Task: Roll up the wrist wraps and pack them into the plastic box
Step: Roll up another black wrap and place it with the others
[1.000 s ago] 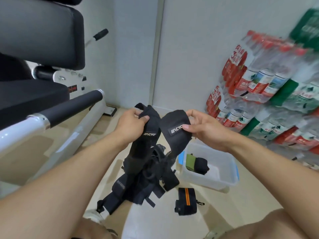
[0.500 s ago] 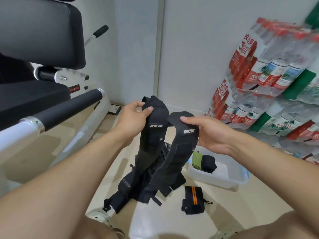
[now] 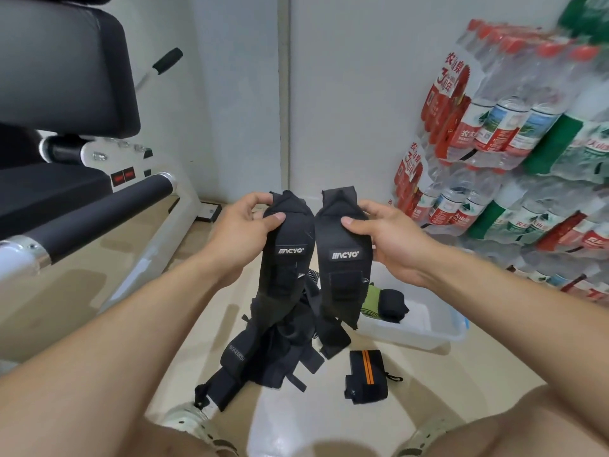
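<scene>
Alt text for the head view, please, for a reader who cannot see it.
The left hand and right hand each hold up the top end of a black wrist wrap, left wrap beside right wrap. Below on the floor sit a plastic box holding rolled wraps and an orange-striped roll.

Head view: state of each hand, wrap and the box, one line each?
left hand: pinches top of left black wrap, held up
right hand: pinches top of right black wrap, held up
both wraps: unrolled, hanging side by side
black strap pile: loose on floor
orange-striped wrap: rolled, on floor outside box
plastic box: open, no lid on
green-and-black roll: inside box
</scene>
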Action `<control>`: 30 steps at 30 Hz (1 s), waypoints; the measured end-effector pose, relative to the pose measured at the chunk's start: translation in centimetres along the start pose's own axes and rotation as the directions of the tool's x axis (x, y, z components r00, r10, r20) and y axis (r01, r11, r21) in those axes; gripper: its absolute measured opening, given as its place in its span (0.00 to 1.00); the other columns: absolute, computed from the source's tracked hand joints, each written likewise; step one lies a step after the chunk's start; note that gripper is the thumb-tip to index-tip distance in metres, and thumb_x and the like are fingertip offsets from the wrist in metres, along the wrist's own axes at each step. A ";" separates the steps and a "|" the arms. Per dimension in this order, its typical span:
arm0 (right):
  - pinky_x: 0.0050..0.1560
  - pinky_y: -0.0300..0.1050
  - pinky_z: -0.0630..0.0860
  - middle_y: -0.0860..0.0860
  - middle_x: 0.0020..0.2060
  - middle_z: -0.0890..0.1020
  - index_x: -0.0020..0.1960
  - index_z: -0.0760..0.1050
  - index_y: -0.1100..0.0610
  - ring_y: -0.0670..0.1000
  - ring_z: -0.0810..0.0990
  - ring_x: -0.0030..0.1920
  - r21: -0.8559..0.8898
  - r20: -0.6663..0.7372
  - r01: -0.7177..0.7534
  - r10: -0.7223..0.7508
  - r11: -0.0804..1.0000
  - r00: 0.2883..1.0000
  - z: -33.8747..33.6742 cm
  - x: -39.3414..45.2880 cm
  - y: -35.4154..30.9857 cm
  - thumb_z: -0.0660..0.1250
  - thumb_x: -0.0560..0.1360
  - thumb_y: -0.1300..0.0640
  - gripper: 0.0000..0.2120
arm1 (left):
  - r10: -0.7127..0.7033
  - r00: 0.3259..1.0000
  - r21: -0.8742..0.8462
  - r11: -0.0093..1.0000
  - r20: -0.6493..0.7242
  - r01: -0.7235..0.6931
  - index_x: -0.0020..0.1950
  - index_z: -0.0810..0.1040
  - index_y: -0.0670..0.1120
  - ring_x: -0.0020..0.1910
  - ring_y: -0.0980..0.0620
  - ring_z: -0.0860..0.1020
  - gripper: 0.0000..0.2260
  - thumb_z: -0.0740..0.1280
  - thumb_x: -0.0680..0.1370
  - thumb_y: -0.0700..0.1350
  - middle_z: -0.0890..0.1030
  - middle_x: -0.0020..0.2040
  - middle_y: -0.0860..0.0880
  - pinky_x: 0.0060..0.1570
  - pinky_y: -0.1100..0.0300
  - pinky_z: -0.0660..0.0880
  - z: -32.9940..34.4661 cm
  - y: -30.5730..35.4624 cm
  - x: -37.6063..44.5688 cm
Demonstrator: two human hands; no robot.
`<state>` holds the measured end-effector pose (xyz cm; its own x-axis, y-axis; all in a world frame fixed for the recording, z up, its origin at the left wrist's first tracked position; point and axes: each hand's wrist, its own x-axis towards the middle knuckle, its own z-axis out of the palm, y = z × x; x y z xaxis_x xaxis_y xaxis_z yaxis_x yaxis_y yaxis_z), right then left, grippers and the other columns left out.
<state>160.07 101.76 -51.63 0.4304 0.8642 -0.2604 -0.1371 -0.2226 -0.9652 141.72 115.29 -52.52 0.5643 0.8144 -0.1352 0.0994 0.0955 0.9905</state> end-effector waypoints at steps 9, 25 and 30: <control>0.47 0.43 0.84 0.51 0.52 0.87 0.61 0.80 0.54 0.52 0.87 0.51 -0.065 0.038 0.096 -0.094 0.993 0.995 0.0 -0.5 0.4 0.70 0.79 0.62 0.11 | 0.071 0.991 -0.011 0.997 0.110 -0.070 0.73 0.70 0.55 0.41 0.57 0.84 0.22 0.62 0.84 0.35 0.86 0.43 0.53 0.39 0.66 0.78 0.8 0.6 -0.6; 0.52 0.42 0.82 0.49 0.50 0.88 0.58 0.83 0.51 0.48 0.87 0.51 -0.029 0.028 0.200 -0.199 0.979 0.980 1.1 -0.8 0.2 0.67 0.82 0.58 0.08 | 0.056 0.983 0.061 0.996 0.175 -0.068 0.74 0.68 0.57 0.44 0.58 0.84 0.23 0.62 0.84 0.36 0.86 0.52 0.48 0.39 0.67 0.76 0.7 0.8 -1.0; 0.43 0.39 0.81 0.52 0.43 0.88 0.51 0.86 0.54 0.46 0.86 0.43 -0.107 -0.071 0.227 -0.235 0.968 0.969 1.4 -0.7 0.4 0.69 0.80 0.53 0.07 | 0.006 0.982 0.039 0.999 0.186 -0.014 0.69 0.73 0.54 0.44 0.55 0.83 0.18 0.63 0.83 0.35 0.85 0.50 0.48 0.42 0.60 0.79 1.0 0.8 -1.0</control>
<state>158.42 101.71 -51.75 0.5125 0.8583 -0.0271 0.0605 -0.0676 -0.9959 142.08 113.95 -51.61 0.7077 0.6941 -0.1314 0.1237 0.0613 0.9904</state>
